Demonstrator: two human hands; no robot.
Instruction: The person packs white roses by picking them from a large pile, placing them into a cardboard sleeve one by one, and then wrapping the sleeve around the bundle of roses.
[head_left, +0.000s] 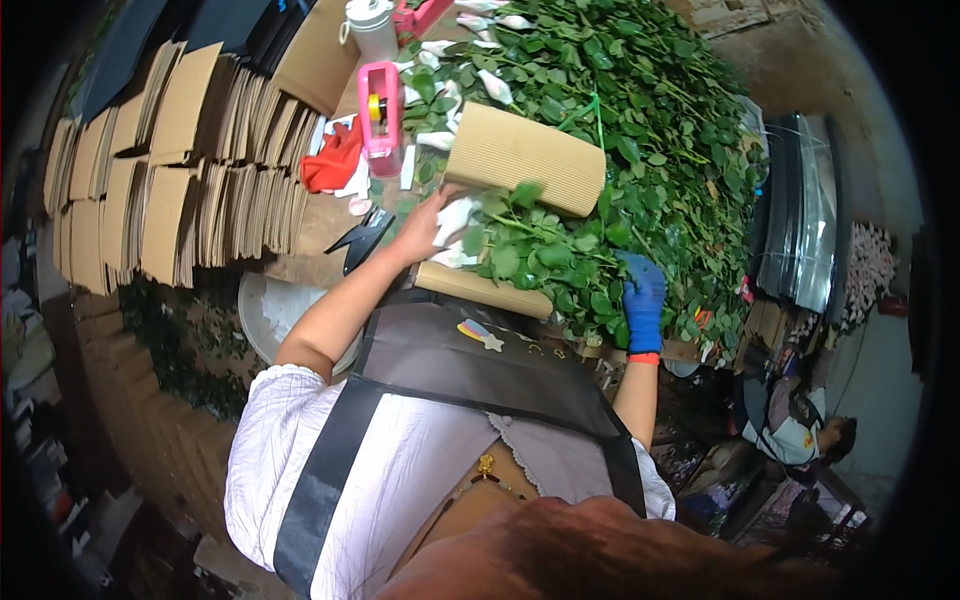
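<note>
My left hand (424, 229), bare, lies at the white-wrapped flower heads (454, 217) of a leafy stem bundle, its fingers partly hidden by corrugated cardboard. In a blue glove, my right hand (643, 283) is at the stem end of the same leafy bundle (544, 251); its fingertips are partly hidden among leaves. A sheet of corrugated cardboard (529, 157) curves up behind the bundle, and a rolled cardboard edge (484, 289) shows in front, near my apron. Black-handled scissors or a stapler-like tool (361, 238) rests left of my left hand.
A pink tape dispenser (381, 120), a red cloth (332, 159) and a lidded white cup (371, 30) stand on the table's left part. Stacked folded cardboard (180, 112) is farther left. A large heap of leafy stems (675, 150) covers the right. Another person (787, 427) is at lower right.
</note>
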